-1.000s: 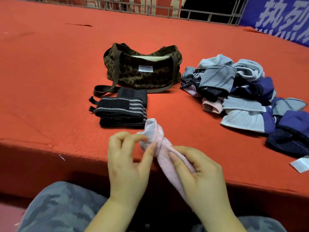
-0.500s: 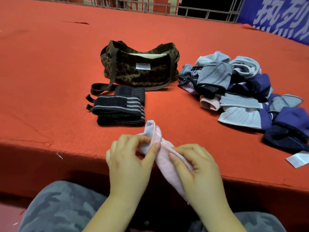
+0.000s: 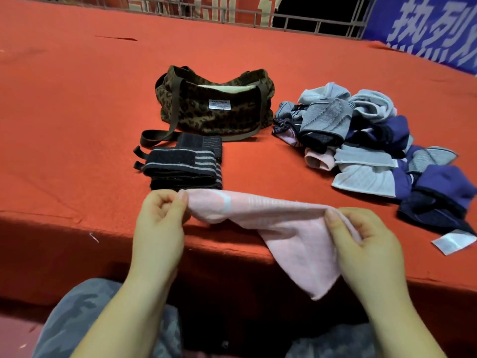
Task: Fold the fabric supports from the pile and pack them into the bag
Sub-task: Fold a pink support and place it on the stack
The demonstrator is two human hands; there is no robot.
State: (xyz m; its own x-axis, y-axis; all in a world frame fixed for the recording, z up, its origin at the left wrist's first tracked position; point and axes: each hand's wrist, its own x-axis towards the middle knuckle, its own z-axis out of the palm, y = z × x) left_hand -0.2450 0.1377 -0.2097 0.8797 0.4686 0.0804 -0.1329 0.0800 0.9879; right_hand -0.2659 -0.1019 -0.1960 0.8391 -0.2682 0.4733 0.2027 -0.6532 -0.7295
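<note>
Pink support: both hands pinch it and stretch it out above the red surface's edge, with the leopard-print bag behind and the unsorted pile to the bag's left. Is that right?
One thing is wrong. The head view shows the pile to the right of the leopard-print bag, not the left; folded black striped supports lie front-left of it. Otherwise correct: left hand and right hand pinch the pink support stretched out.

We see a red carpeted platform (image 3: pixel 77 104); along its far edge runs a metal railing (image 3: pixel 317 21), a blue banner (image 3: pixel 426 29) just right of it.
</note>
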